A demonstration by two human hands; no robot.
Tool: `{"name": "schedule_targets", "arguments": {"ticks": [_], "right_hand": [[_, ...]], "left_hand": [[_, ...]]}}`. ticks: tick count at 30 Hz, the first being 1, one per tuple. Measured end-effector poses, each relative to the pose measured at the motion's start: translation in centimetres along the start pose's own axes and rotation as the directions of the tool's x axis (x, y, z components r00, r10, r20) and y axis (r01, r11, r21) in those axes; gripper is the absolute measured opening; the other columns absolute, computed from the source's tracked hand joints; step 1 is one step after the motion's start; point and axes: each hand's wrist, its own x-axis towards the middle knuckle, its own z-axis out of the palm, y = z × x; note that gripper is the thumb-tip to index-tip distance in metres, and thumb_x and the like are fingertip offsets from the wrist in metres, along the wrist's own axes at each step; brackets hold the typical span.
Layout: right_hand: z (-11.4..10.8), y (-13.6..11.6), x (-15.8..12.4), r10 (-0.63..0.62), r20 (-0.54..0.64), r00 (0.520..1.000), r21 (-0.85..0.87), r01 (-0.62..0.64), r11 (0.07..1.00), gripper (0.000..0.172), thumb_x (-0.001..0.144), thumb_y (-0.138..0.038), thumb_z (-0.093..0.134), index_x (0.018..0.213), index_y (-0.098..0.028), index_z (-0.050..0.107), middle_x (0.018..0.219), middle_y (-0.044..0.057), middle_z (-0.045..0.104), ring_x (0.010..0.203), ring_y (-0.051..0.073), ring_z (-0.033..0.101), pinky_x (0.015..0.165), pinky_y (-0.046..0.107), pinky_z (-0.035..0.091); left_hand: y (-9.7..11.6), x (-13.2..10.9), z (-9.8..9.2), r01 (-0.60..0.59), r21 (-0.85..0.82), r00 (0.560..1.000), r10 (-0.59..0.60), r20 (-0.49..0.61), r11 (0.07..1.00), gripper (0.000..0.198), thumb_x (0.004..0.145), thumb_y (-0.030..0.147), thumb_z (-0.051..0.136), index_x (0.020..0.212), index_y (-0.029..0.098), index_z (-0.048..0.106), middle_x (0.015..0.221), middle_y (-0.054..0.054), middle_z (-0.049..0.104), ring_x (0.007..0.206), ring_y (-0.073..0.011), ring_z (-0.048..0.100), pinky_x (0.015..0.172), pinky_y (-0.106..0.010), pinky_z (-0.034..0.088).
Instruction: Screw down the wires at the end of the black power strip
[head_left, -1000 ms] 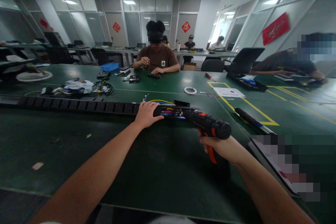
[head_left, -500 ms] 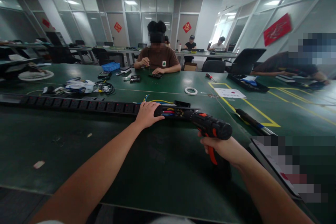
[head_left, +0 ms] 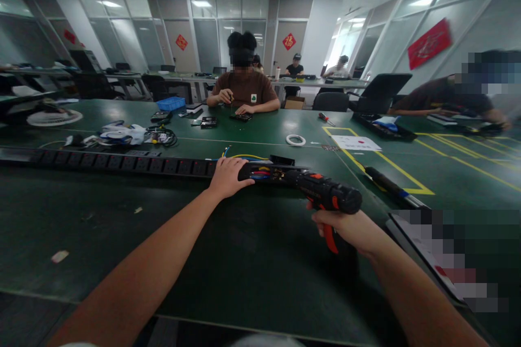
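Note:
A long black power strip (head_left: 134, 165) with a row of sockets lies across the table. My left hand (head_left: 229, 178) grips it near its right end, fingers over the far side and thumb along the near side. Just right of that hand, coloured wires (head_left: 261, 174) show inside an opened section of the strip. My right hand (head_left: 340, 223) is wrapped around the handle of a black and orange cordless drill (head_left: 325, 191). The drill points left, its nose at the strip's open end. Whether its bit touches a screw is hidden.
Beyond the strip lie a tangle of cables (head_left: 160, 135), a white ring (head_left: 296, 140) and a screwdriver (head_left: 325, 119). A black pen-like tool (head_left: 386, 183) is to the right. Across the table a person (head_left: 244, 87) works on small black parts; another person (head_left: 443, 97) leans in at right.
The drill and my right hand have shifted very slightly to the right. My left hand stays on the power strip.

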Motion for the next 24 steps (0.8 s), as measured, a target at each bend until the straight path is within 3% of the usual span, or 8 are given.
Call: {"name": "schedule_targets", "arguments": {"ticks": [24], "right_hand": [[-0.04,0.03,0.25,-0.008,0.008,1.000,0.018,0.008,1.000,0.022,0.064,-0.034,0.074,0.083,-0.023,0.068,0.058,-0.003,0.065,0.058,0.019,0.064,0.060,0.032,0.053]], "left_hand": [[0.05,-0.05,-0.06,0.010,-0.016,1.000,-0.010,0.004,1.000,0.064,0.099,0.068,0.075,0.147,0.026,0.068,0.151,-0.012,0.071,0.143,-0.0381,0.060,0.128,-0.058,0.035]]}}
